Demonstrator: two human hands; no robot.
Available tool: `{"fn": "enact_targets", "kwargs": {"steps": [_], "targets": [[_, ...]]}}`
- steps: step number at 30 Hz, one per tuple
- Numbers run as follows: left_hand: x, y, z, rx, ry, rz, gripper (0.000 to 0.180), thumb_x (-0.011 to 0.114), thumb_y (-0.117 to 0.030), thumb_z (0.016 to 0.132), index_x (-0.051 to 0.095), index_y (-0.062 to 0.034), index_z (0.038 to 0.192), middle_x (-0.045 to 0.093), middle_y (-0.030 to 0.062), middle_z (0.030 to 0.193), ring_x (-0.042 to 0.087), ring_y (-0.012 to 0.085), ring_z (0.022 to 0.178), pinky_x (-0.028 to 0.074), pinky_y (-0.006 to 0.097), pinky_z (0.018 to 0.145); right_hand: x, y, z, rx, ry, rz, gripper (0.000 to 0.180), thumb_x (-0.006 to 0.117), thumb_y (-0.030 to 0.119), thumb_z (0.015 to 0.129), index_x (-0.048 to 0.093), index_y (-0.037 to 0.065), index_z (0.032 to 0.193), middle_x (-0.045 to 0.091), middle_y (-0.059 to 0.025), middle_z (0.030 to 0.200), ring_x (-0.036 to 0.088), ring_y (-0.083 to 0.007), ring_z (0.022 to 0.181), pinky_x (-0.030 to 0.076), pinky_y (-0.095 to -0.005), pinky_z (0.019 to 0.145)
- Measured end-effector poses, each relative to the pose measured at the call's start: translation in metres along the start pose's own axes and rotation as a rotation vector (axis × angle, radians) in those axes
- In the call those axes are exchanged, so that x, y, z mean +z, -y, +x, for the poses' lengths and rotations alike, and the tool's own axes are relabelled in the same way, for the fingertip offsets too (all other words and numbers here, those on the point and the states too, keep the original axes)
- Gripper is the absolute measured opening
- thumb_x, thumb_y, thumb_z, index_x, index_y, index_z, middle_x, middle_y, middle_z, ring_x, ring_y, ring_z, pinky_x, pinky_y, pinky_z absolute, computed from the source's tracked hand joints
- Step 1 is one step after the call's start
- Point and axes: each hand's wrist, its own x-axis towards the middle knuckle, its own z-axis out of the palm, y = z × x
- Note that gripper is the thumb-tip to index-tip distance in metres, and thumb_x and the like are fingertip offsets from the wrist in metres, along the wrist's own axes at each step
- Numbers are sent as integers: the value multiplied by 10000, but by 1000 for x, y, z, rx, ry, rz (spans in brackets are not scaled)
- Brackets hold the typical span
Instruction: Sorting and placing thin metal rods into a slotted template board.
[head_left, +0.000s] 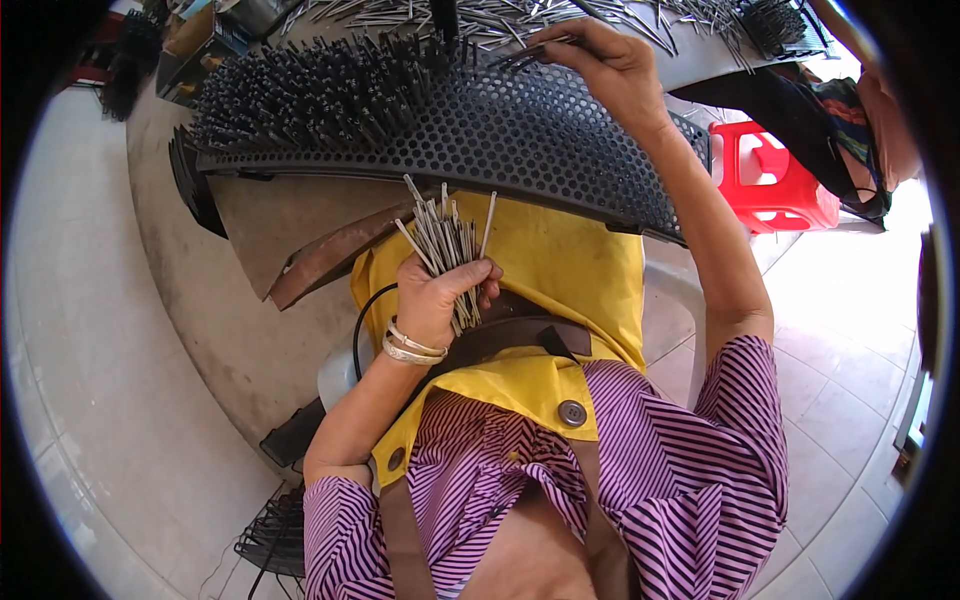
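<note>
My left hand (432, 298) is closed round a bundle of thin silvery metal rods (442, 232), held in front of my body with the ends fanning upward. Some of the ends look flattened with a small hole. My right hand (618, 78) reaches over the far edge of a black perforated tray (560, 150). Its fingers pinch a few thin dark rods (522, 58), which point left. Many dark rods (300, 100) stand packed upright in the holes of the tray's left part, while bare holes show on its right part.
Loose rods (480, 25) lie scattered on the table behind the tray. At the far left stands an open box (200, 50). A red plastic stool (770, 185) is on the right, near another person (885, 140). A yellow apron (560, 240) covers my lap.
</note>
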Motion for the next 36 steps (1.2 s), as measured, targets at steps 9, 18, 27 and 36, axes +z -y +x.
{"fn": "enact_targets", "kwargs": {"steps": [9, 18, 27, 36], "targets": [[-1, -1, 0, 8, 13, -2, 62, 619, -10, 751, 586, 19, 794, 631, 112, 700, 604, 169, 560, 476, 261, 462, 9, 23, 9, 143, -114, -138, 164, 586, 60, 822, 616, -7, 969, 650, -43, 806, 619, -94, 719, 497, -206, 682], [1, -1, -1, 9, 21, -16, 76, 621, -25, 754, 584, 23, 800, 629, 112, 697, 603, 169, 562, 477, 261, 465, 23, 18, 42, 1, 111, -298, 91, 555, 39, 662, 575, -33, 714, 543, -235, 653, 562, -376, 626, 428, -417, 553], [-2, -4, -1, -7, 33, 3, 84, 605, -21, 763, 561, 2, 830, 622, 98, 709, 596, 164, 583, 479, 259, 489, 26, 35, 38, 86, 10, -268, 122, 569, 78, 696, 602, -20, 762, 562, -236, 694, 579, -371, 662, 450, -406, 584], [-1, -5, -1, -6, 29, 7, 58, 605, -24, 764, 587, 14, 803, 625, 100, 713, 598, 163, 592, 481, 259, 493, 25, 21, 31, -161, -111, -174, 116, 578, 69, 692, 605, -19, 764, 566, -227, 687, 592, -349, 649, 454, -390, 589]]}}
